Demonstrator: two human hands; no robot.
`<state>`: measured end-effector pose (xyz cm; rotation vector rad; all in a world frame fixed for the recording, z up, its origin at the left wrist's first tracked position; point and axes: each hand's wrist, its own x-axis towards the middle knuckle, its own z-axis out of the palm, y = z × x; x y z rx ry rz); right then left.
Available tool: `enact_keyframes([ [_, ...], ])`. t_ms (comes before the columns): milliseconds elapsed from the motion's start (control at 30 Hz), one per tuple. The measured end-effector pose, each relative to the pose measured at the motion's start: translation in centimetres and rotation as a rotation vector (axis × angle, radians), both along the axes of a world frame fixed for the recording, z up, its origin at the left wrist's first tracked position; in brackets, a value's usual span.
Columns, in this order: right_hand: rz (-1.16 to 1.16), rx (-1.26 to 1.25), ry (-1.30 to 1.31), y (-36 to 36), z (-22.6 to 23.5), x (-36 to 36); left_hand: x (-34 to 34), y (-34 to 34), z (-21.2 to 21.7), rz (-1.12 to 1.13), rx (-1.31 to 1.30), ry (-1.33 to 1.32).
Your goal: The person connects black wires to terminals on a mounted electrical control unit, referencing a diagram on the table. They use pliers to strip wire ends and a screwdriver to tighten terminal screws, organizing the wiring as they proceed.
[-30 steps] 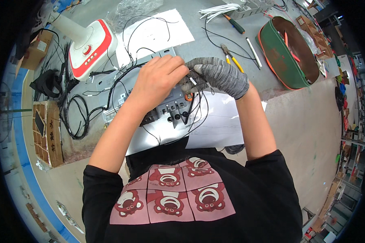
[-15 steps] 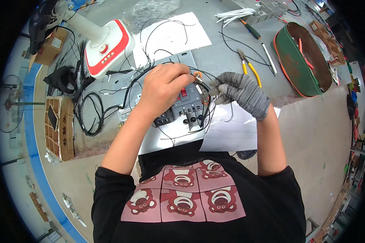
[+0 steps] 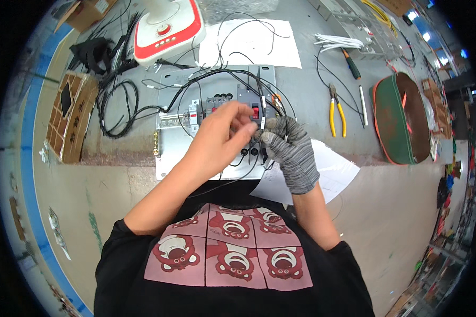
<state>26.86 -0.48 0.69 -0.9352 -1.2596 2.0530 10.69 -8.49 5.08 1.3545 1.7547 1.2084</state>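
Observation:
A metal mounting plate (image 3: 169,142) lies on the grey table with grey circuit breakers (image 3: 219,100) clipped to its rail and black wires (image 3: 206,84) looping over it. My bare left hand (image 3: 222,134) pinches a thin black wire with a white marker sleeve (image 3: 262,124) over the breakers. My right hand (image 3: 291,150), in a grey knit glove, grips the same wire just to the right, fingertips touching the left hand's.
A red-and-white fan base (image 3: 166,29) stands at the back left beside a tangle of black cables (image 3: 111,100). Yellow-handled pliers (image 3: 336,108), a screwdriver (image 3: 351,63), white cable ties (image 3: 333,42), a green oval pouch (image 3: 399,119) and paper sheets (image 3: 254,45) lie to the right. A cardboard box (image 3: 69,119) sits left.
The view has shifted, so the plate sits lower in frame. Both hands stayed together over the breakers, drawing slightly toward me with the wire.

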Motion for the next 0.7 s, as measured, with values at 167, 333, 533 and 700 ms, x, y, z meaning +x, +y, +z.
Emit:
enact_keyframes([
  [167,-0.007,-0.037,-0.021,-1.1,-0.8,-1.2,-0.1,-1.3,-0.1,-0.007,-0.088,0.091],
  [333,0.063,-0.018,0.133,-1.7,-0.6,-1.2,-0.6,-1.7,0.4,0.055,-0.058,0.229],
  [533,0.123,-0.129,0.212,-2.4,0.3,-1.5,-1.1,-2.2,0.4,0.081,-0.145,-0.01],
  [700,0.145,-0.092,0.171,-3.0,0.5,-2.3,-1.9,-1.9,-1.2,0.096,-0.028,-0.247],
])
